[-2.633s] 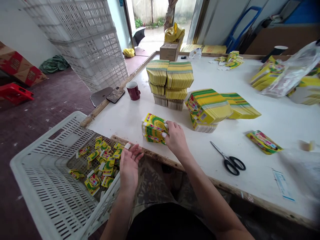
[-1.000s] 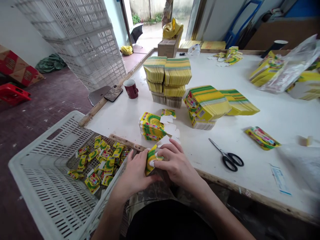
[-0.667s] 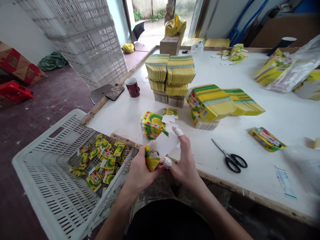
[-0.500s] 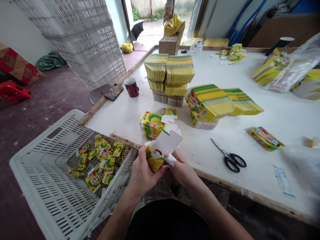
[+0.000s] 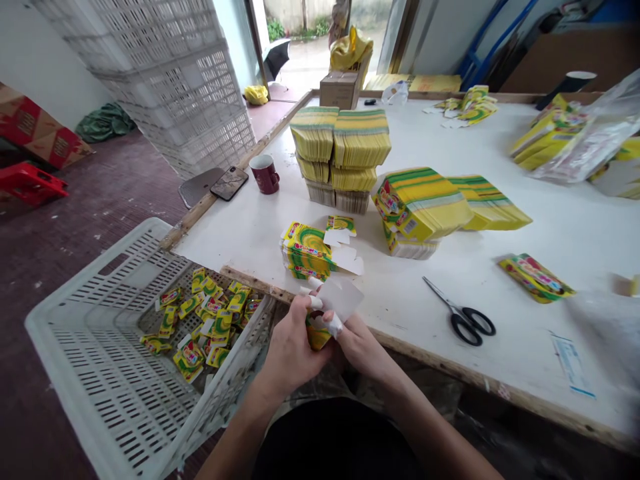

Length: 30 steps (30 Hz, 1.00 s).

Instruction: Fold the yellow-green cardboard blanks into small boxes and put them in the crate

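Note:
Just off the table's near edge, both hands grip one small yellow-and-green cardboard box [image 5: 319,338] with a white flap standing up from it. My left hand [image 5: 290,343] wraps round its left side. On the right side my right hand [image 5: 357,347] is closed, its thumb pressed at the flap; white tape covers some fingertips. Parts of the box are hidden behind the fingers. Beyond the hands lies a short stack of flattened crayon boxes [image 5: 306,248], with a loose flat box [image 5: 342,224] behind it.
A white plastic crate [image 5: 107,360] at the left holds many folded boxes [image 5: 215,320]. Tall carton stacks [image 5: 340,140] stand farther back, with more cartons [image 5: 425,203] to their right. Black-handled scissors [image 5: 465,320], a maroon mug [image 5: 265,175] and a phone [image 5: 229,183] lie on the table [image 5: 395,293].
Both hands have drawn closer together round the box. Its white flap now leans differently, and my left fingers have moved up over the box's upper edge.

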### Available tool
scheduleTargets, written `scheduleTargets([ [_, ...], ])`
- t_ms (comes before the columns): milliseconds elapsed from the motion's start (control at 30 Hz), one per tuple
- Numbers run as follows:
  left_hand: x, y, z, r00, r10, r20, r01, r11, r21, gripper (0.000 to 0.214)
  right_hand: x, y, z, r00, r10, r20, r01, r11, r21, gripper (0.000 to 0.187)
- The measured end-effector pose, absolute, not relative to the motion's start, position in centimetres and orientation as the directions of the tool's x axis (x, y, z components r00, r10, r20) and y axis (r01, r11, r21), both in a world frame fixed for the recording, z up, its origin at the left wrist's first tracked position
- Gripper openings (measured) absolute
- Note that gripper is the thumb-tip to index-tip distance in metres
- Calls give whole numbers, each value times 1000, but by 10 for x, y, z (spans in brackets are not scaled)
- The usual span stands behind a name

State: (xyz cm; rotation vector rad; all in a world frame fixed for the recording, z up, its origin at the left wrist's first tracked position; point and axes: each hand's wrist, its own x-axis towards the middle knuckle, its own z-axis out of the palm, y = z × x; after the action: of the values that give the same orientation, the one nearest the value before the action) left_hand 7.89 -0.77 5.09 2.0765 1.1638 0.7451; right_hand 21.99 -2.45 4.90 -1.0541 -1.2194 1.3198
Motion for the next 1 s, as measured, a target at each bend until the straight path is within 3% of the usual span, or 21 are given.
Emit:
scheduleTargets([
  [100, 79, -8, 44, 397, 912, 103, 518, -315, 795, 67, 224, -27, 54, -202, 964, 173, 104, 197, -975, 49],
  [233, 81, -8, 30, 350, 918, 186, 510, -353, 784, 61, 222, -29, 52, -248, 919, 307, 265, 370, -891, 51],
  [433, 84, -10, 39, 209, 959, 190, 672, -282, 685, 59, 223, -27, 34, -21, 946, 322, 297, 314, -902, 46],
  [600, 70, 0, 59, 317, 947, 56, 668, -265, 695, 53, 234, -24, 41, -307, 910, 278, 427, 392, -815, 42],
  [800, 59, 5, 67, 468, 884, -22, 637, -320, 701, 55, 254, -14, 68, -493, 848, 192, 363, 401, -841, 16],
  [933, 61, 7, 65, 440, 898, 19, 644, -331, 690, 61, 244, -18, 62, -355, 908, 221, 314, 338, -887, 21],
  [1000, 60, 7, 62, 405, 914, 19, 610, -286, 739, 61, 232, -23, 53, -267, 934, 239, 268, 310, -912, 34],
])
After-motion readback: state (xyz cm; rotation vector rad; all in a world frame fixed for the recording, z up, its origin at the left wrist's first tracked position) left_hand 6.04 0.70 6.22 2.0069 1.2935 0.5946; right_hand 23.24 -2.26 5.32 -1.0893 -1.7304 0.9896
